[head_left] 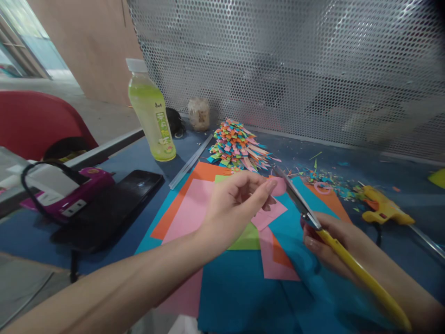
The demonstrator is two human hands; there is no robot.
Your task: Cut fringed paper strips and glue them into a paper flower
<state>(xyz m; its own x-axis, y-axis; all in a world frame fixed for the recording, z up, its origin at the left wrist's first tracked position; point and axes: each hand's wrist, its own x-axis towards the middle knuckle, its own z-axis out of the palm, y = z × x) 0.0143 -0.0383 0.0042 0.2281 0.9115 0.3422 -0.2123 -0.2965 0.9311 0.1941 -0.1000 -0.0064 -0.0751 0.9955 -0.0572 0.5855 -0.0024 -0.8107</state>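
My left hand (239, 199) pinches a small rounded piece of pink paper (278, 186) between thumb and fingers. My right hand (333, 241) holds yellow-handled scissors (327, 236), whose metal blades point up and left, right beside the pink piece. Beneath both hands lie overlapping sheets of coloured paper: blue (239, 287), pink (189, 199), orange and green. Behind my left hand stands a cone of many folded coloured paper strips (238, 146).
A green drink bottle (153, 116), a black phone (114, 208) and a purple power strip (73, 195) are at the left. Paper scraps (333, 181) and a yellow glue gun (385, 206) lie at the right. A perforated metal panel (278, 60) rises behind the table.
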